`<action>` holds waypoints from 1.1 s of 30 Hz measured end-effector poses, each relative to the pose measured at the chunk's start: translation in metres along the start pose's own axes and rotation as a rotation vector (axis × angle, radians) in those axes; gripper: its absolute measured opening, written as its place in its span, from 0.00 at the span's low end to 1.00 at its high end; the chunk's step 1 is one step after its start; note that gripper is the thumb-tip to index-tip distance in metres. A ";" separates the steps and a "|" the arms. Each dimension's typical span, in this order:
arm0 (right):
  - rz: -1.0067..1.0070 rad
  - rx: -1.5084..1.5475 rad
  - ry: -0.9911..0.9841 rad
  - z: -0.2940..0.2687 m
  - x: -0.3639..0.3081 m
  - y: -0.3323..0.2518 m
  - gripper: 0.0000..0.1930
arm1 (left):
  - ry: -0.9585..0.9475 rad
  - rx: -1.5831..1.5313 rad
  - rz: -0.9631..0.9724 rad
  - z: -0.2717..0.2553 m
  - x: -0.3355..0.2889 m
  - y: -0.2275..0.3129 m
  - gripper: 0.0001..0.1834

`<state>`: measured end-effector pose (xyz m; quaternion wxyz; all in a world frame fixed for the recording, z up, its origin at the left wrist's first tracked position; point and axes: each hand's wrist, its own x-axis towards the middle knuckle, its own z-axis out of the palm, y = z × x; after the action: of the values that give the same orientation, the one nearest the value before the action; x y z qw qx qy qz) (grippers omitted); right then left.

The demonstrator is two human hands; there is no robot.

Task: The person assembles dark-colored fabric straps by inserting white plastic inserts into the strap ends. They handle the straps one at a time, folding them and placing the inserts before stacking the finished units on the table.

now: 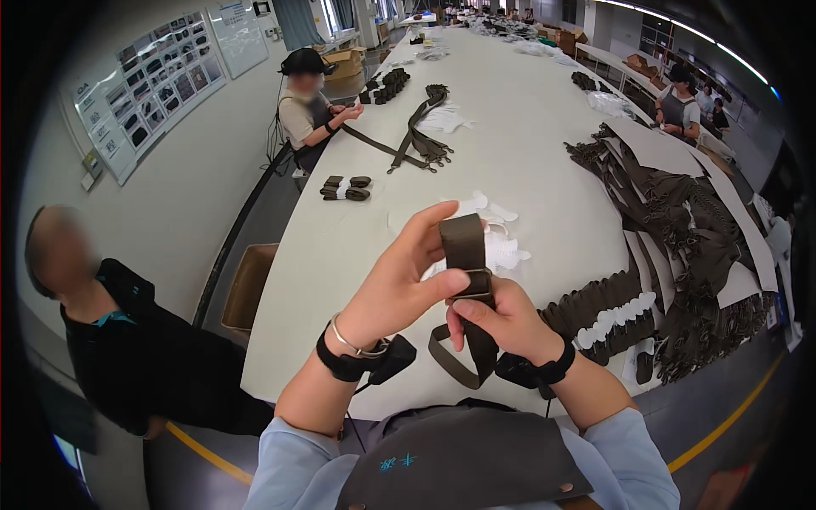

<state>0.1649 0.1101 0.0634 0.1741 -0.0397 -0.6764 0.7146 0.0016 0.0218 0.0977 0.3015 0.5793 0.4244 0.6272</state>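
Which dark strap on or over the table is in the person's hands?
The folded strap with a metal buckle, pinched between left hand and right hand.

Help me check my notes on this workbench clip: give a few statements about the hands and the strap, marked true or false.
1. Both hands grip one dark strap. True.
2. The left hand lies flat on the table. False: it is raised, pinching the strap.
3. The right hand holds the strap at a metal buckle. True.
4. The strap is bright red. False: it is dark olive-brown.
5. White pieces lie beyond the hands. True.
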 end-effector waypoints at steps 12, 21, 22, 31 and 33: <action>0.193 0.170 -0.010 0.009 0.008 -0.010 0.12 | 0.007 -0.344 0.056 0.011 0.004 0.001 0.15; 0.006 0.240 0.081 -0.006 0.024 -0.018 0.17 | -0.118 -0.071 -0.005 -0.008 0.027 -0.009 0.41; -0.022 0.243 0.169 -0.009 0.025 -0.021 0.17 | -0.200 -0.139 -0.143 -0.006 0.016 -0.014 0.37; -0.307 0.010 0.285 -0.018 0.027 -0.022 0.14 | -0.039 0.023 -0.371 0.034 -0.022 -0.051 0.12; -0.396 -0.009 0.258 -0.015 0.023 -0.021 0.12 | -0.086 -0.087 -0.493 0.029 -0.019 -0.052 0.13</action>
<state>0.1520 0.1320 0.0873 0.3957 0.0021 -0.6464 0.6524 0.0268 0.0342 0.0415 0.4878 0.4707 0.5122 0.5274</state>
